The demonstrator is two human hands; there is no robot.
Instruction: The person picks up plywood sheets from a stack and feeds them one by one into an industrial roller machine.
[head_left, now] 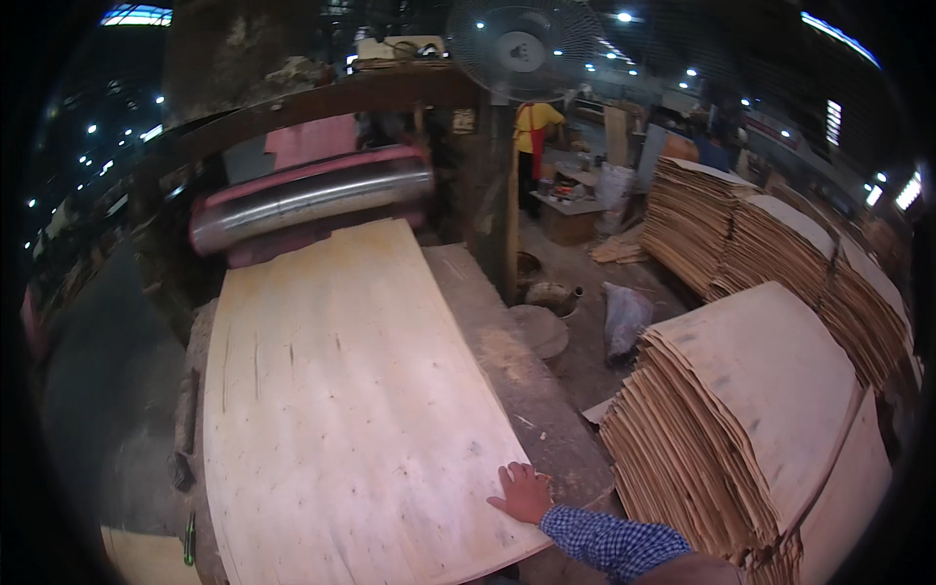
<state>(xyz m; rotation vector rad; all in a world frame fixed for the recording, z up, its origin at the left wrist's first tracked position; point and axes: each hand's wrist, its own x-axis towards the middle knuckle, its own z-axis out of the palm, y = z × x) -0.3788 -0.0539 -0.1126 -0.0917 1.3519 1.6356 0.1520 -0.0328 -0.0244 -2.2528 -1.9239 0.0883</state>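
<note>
A long pale wood veneer sheet [351,390] lies across the worktable [507,361], with a few dark slits and small knots in it. Its far end meets a shiny metal roller [322,200] set between pinkish-red rollers. My right hand [524,494], in a blue checked sleeve, rests palm down on the sheet close to its right edge. The fingers are spread and the thumb points left. No part of my left hand shows.
Tall veneer stacks [682,439] stand to the right, with more stacks [692,229] behind. A green-handled tool [189,539] lies at lower left. A fan [522,52] hangs above. Beyond the post, a person in a yellow shirt and red apron [534,136] stands near a low table.
</note>
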